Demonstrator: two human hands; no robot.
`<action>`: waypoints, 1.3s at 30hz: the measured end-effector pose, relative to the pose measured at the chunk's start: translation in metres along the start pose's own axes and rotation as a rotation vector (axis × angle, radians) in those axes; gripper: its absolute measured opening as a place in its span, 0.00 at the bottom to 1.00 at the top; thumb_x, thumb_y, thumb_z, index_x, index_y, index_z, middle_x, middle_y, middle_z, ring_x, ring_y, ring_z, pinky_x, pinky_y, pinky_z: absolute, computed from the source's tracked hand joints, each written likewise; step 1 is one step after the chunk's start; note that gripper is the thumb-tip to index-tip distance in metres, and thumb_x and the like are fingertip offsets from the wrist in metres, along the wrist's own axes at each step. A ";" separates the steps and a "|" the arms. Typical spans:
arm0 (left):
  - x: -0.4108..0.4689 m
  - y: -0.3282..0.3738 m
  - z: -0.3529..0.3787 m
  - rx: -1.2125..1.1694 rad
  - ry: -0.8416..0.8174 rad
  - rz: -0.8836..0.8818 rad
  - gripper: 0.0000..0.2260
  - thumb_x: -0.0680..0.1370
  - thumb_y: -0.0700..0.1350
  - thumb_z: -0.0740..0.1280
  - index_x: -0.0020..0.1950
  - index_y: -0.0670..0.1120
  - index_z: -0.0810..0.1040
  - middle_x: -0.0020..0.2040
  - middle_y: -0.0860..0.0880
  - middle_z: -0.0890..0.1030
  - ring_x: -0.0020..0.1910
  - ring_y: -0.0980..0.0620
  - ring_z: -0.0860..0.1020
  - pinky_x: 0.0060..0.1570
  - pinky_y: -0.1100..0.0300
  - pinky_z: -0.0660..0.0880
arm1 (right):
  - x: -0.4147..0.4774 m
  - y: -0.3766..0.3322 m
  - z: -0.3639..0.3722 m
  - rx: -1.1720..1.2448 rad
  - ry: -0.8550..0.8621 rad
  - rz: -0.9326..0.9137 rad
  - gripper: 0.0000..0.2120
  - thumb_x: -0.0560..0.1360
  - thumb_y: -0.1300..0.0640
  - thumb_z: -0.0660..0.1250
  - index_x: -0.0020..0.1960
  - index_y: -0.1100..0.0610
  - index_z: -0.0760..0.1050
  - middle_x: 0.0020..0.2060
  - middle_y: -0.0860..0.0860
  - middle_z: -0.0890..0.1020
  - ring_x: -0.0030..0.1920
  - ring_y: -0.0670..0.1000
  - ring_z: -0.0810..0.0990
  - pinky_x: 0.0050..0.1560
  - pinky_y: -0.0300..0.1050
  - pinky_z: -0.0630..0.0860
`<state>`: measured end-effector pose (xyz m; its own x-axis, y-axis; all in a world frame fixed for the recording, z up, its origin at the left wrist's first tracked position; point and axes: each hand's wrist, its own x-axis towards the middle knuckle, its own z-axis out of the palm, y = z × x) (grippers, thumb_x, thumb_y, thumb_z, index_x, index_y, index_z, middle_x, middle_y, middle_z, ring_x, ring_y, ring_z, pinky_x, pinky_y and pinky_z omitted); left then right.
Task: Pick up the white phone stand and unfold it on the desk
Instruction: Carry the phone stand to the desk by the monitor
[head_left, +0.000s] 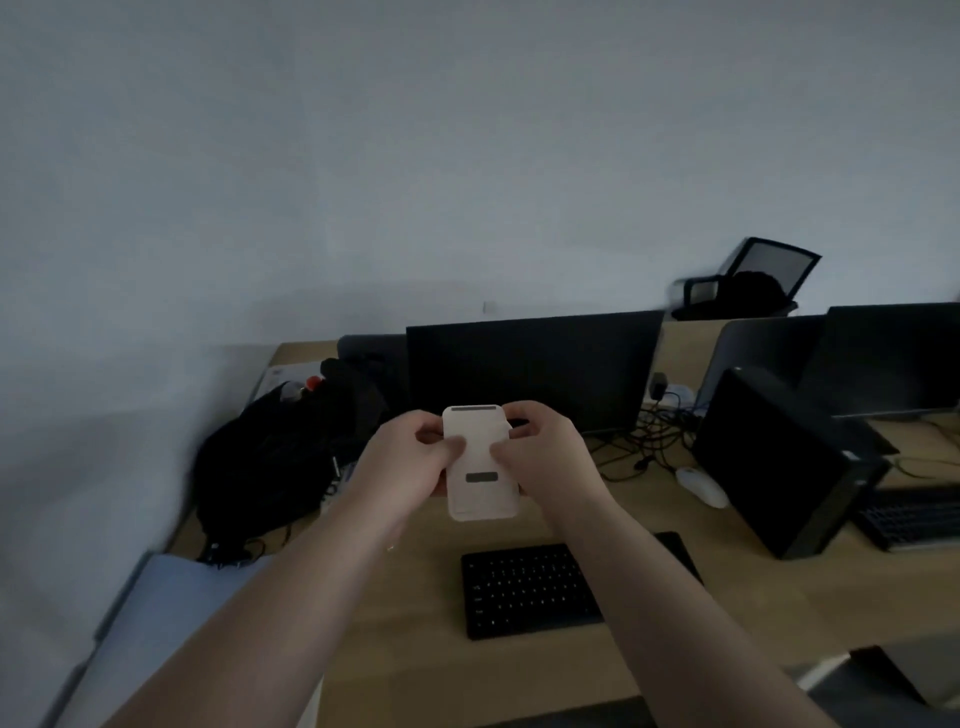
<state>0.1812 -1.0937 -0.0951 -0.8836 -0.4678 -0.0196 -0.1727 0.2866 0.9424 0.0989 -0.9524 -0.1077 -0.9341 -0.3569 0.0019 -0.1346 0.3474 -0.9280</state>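
The white phone stand (480, 491) is a flat rounded slab with two grey pads, held up above the wooden desk (415, 613) in front of the dark monitor. My left hand (410, 457) grips its left edge, thumb on the front face. My right hand (545, 457) grips its right edge, thumb pressing the front too. The stand looks folded flat; its back is hidden.
A black keyboard (530, 590) lies below the hands. A dark monitor (530, 369) stands behind, a black backpack (270, 462) to the left, a black computer tower (779, 462) and white mouse (702, 487) to the right, with tangled cables (649, 441).
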 end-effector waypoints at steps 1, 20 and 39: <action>-0.002 0.001 0.004 -0.010 -0.017 -0.009 0.11 0.81 0.44 0.70 0.63 0.45 0.81 0.52 0.47 0.86 0.44 0.53 0.87 0.39 0.59 0.85 | -0.005 0.001 -0.003 -0.001 0.019 0.018 0.21 0.76 0.61 0.71 0.67 0.46 0.75 0.45 0.42 0.81 0.42 0.43 0.83 0.26 0.35 0.77; -0.044 0.073 0.216 -0.020 -0.426 0.105 0.06 0.80 0.46 0.72 0.57 0.50 0.81 0.50 0.50 0.86 0.45 0.53 0.87 0.40 0.55 0.86 | -0.096 0.075 -0.214 0.077 0.409 0.180 0.19 0.74 0.65 0.68 0.61 0.48 0.79 0.47 0.49 0.83 0.46 0.51 0.84 0.38 0.49 0.85; -0.021 0.121 0.344 -0.050 -0.108 0.012 0.10 0.81 0.45 0.71 0.61 0.47 0.81 0.51 0.49 0.86 0.45 0.52 0.87 0.41 0.57 0.86 | 0.002 0.131 -0.342 0.071 0.113 0.041 0.21 0.75 0.62 0.71 0.45 0.34 0.74 0.44 0.43 0.83 0.35 0.42 0.85 0.24 0.34 0.79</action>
<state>0.0290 -0.7622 -0.0958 -0.9276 -0.3714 -0.0411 -0.1420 0.2485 0.9582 -0.0341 -0.6112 -0.1016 -0.9701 -0.2426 0.0021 -0.0761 0.2962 -0.9521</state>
